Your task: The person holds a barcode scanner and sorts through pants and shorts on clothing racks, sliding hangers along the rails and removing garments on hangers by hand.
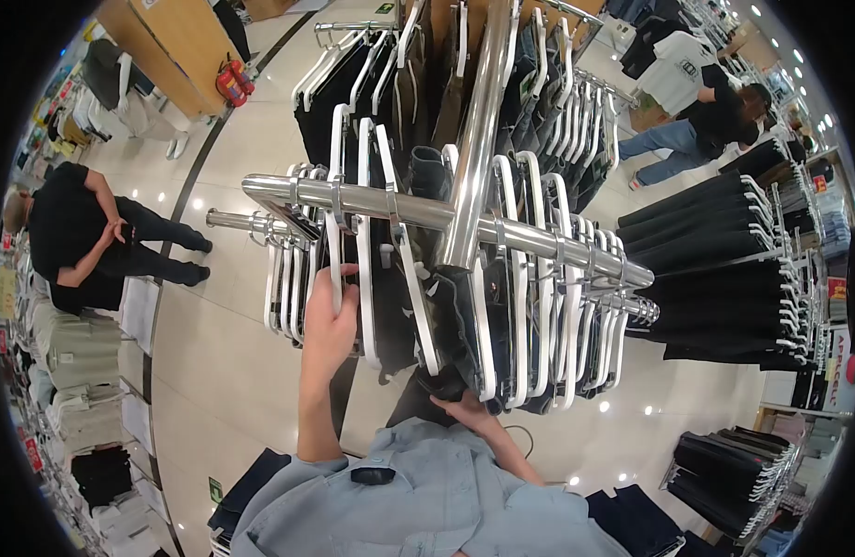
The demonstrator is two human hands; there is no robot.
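Observation:
Directly ahead stands a chrome clothes rack (390,201) hung with trousers on white hangers. My left hand (332,320) is closed on a white hanger (335,232) near the rack's left end. Lower down, my right hand (466,408) grips dark trousers (438,381) below the rail, its fingers partly hidden by the cloth. Blue jeans (460,316) hang just above that hand. Another white hanger (411,297) hangs tilted between my two hands.
A person in black (79,223) stands at the left, hands behind the back. Another person (701,125) bends at the upper right. Racks of black trousers (706,288) line the right side, and stacked shirts (88,348) the left. A fire extinguisher (230,84) stands farther back.

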